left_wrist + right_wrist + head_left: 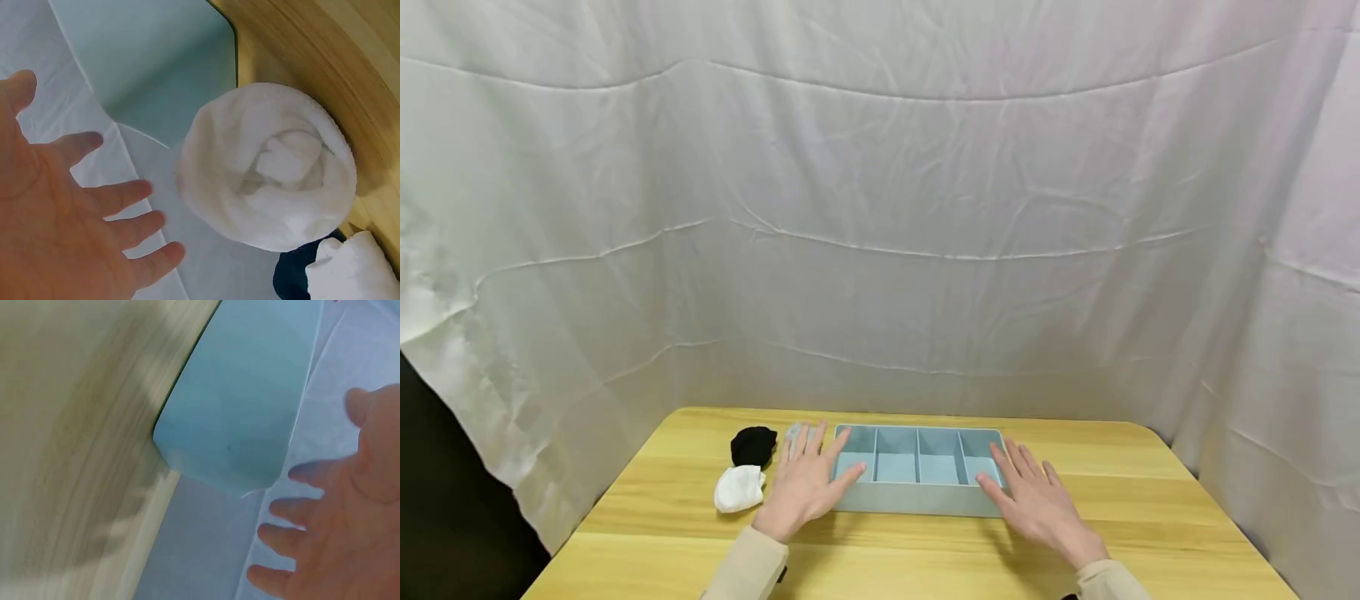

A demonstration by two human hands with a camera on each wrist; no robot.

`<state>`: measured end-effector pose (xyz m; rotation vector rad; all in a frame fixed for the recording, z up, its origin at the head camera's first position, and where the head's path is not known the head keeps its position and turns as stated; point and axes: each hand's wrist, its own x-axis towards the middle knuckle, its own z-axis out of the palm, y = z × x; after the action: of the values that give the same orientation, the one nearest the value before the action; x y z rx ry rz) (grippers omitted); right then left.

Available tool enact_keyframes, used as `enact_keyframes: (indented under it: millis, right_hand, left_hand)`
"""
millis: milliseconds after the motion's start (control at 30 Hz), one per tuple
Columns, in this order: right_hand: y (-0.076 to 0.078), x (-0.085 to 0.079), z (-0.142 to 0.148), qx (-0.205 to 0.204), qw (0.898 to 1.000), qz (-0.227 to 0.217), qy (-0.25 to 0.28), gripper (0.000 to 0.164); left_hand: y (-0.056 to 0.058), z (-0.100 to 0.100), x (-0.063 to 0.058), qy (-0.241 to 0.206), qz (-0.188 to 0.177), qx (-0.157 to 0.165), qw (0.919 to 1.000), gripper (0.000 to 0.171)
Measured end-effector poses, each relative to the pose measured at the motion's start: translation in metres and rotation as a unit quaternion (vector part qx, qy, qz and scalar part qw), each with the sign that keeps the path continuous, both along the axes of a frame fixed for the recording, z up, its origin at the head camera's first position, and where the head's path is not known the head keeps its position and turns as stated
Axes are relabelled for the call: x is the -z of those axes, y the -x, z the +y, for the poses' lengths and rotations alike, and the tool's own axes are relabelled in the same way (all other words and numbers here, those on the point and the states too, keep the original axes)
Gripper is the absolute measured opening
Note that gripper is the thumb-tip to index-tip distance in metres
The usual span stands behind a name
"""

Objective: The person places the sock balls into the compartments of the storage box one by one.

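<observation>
A light blue box with several compartments in a row sits on the table. Over its left end my left hand hovers with fingers spread, holding nothing. My right hand is held the same way over the right end, its palm and straight fingers showing in the right wrist view. Left of the box lie a black rolled cloth bundle, a white one and a pale grey one, partly hidden behind my left fingers. In the left wrist view, a pale rolled bundle shows its coiled folds beside the box.
The wooden table has rounded far corners. Pale grey curtains hang behind it and on both sides. A dark area shows past the curtain at the lower left.
</observation>
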<state>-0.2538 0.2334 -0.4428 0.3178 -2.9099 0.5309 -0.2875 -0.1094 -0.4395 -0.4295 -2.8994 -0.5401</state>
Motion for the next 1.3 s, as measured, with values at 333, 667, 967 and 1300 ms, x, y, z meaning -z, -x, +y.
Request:
enact_keyframes:
  millis: [333,667,967,1300]
  right_hand:
    - [0.003,-0.006,-0.001,0.016,0.998,0.022,0.049,0.071]
    - [0.004,0.0,0.007,0.031,0.983,0.042,0.179,0.046]
    - [0.003,0.011,0.02,0.049,0.938,-0.057,0.337,0.048]
    - [0.009,0.023,0.029,0.047,0.892,-0.12,0.434,0.055]
  left_hand:
    - [0.002,-0.01,0.003,-0.077,0.016,-0.017,0.9968,0.063]
    - [-0.004,-0.034,0.007,-0.179,0.04,-0.031,0.9825,0.046]
    - [-0.007,-0.072,0.007,-0.252,-0.012,-0.037,0.9669,0.039]
    - [-0.009,-0.112,0.008,-0.305,-0.065,-0.055,0.9484,0.042]
